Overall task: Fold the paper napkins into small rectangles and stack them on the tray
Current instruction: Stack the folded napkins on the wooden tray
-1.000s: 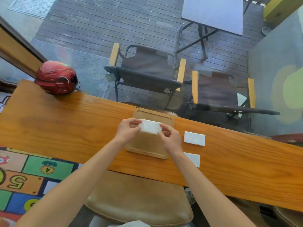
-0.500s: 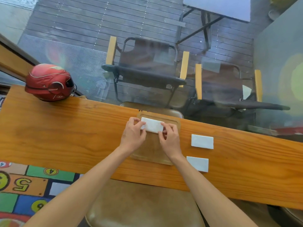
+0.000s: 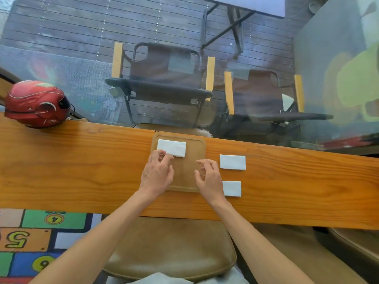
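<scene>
A folded white napkin (image 3: 171, 148) lies flat at the far left of the wooden tray (image 3: 200, 146). My left hand (image 3: 156, 174) rests over the tray's left side, fingertips just touching the napkin's near edge, holding nothing. Over the tray's right side my right hand (image 3: 208, 178) hovers with fingers spread and empty. Two more folded napkins lie on the table right of the tray: a far one (image 3: 232, 162) and a near one (image 3: 232, 188), partly hidden by my right hand.
A red helmet (image 3: 35, 103) sits at the table's far left edge. The long wooden table (image 3: 82, 171) abuts a glass pane, with folding chairs (image 3: 162, 83) beyond it. A tan padded stool (image 3: 172, 247) stands below the table's near edge.
Both hands have let go of the folded napkin, which now lies on the tray. The hands have drawn back toward me, the right one moving rightward.
</scene>
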